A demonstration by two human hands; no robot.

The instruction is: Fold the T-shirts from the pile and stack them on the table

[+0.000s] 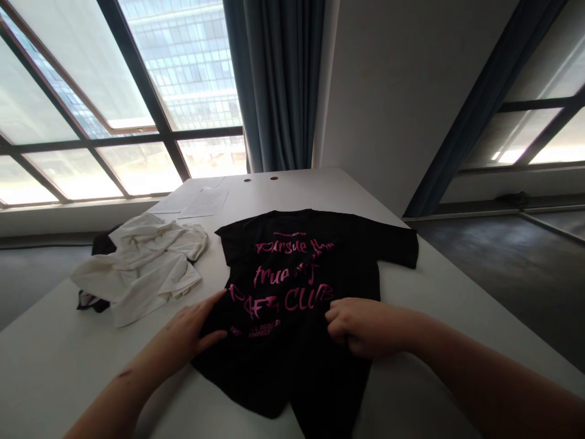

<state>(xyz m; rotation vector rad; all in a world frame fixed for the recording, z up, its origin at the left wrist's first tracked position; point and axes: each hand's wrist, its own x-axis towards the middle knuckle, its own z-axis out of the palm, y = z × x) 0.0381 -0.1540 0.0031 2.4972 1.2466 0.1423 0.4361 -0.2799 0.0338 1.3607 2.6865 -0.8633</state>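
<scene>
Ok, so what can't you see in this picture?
1. Head view: the black shirt's lowest part, cut off by the bottom edge.
2. Head view: the cloth inside the right hand, hidden by its curled fingers.
3. Head view: most of the dark thing, covered by white cloth.
4. Head view: the lowest pink print, too small and creased.

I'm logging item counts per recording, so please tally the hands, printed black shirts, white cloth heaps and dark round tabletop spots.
Left hand and right hand: 2
Printed black shirt: 1
White cloth heap: 1
Dark round spots: 2
Total: 6
</scene>
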